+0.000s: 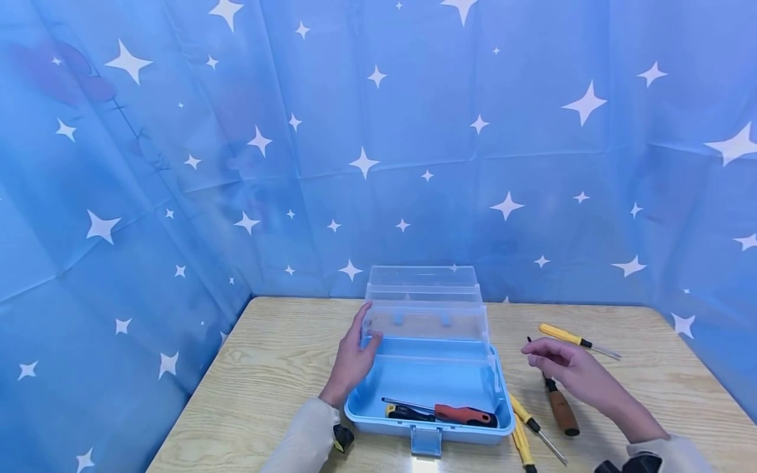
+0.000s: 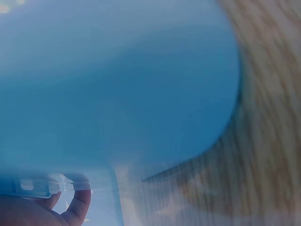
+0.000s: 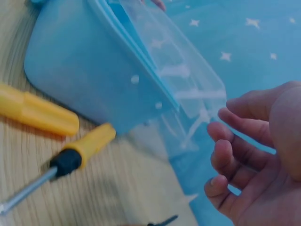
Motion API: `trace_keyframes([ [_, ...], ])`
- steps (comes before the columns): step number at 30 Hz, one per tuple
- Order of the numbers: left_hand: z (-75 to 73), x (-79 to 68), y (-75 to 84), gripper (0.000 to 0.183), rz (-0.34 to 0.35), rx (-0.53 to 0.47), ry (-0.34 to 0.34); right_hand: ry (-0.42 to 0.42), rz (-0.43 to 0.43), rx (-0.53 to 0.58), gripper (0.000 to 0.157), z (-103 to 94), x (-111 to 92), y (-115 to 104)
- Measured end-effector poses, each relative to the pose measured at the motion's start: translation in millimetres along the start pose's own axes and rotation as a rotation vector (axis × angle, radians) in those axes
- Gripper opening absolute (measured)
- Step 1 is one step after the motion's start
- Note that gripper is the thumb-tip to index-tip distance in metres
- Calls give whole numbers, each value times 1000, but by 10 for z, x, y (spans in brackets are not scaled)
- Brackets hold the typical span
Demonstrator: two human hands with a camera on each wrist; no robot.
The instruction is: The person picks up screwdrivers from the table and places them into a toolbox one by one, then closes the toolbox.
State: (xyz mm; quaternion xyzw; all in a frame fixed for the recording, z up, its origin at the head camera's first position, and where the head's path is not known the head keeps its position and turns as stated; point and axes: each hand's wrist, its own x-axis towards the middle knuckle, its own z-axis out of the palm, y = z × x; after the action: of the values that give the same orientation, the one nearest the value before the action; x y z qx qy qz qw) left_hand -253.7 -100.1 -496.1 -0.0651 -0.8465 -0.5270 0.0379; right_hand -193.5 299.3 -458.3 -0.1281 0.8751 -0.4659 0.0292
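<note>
A light blue toolbox [image 1: 437, 381] stands with its clear lid [image 1: 422, 315] raised. My left hand [image 1: 353, 360] holds the lid's left edge, thumb on the inner side. Inside, along the front wall, lie a red-handled screwdriver [image 1: 464, 414] and a black-and-yellow handled tool [image 1: 408, 412]. To the right of the toolbox, my right hand [image 1: 576, 373] hovers with loosely bent fingers and nothing between them. Below it lies a screwdriver with a brown handle [image 1: 562, 408], partly covered by the hand in the head view.
Two yellow screwdrivers lie by the toolbox's right side, one yellow screwdriver [image 1: 535, 424] partly over the other [image 1: 522, 447]. Another yellow-handled screwdriver [image 1: 562, 334] lies farther back. A blue starred curtain [image 1: 414, 131] hangs behind the wooden table [image 1: 254, 381].
</note>
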Motion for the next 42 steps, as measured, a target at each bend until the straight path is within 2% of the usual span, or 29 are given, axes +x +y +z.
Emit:
trace_keyframes([
  [5,6,3,4,59,-3,-2,4,13,50,16,31,-39,-6,128],
  [11,9,8,1,59,-1,0,8,13,71,43,34,-66,-8,280],
  [17,11,7,-9,59,1,2,4,31,95,24,38,-72,-11,431],
  [33,3,19,-14,59,4,-5,2,43,187,45,39,-36,-42,712],
  [35,1,24,-12,59,5,-6,3,37,190,52,40,-34,-43,725],
  [42,3,0,9,58,1,-11,0,37,117,53,41,-41,-111,857],
])
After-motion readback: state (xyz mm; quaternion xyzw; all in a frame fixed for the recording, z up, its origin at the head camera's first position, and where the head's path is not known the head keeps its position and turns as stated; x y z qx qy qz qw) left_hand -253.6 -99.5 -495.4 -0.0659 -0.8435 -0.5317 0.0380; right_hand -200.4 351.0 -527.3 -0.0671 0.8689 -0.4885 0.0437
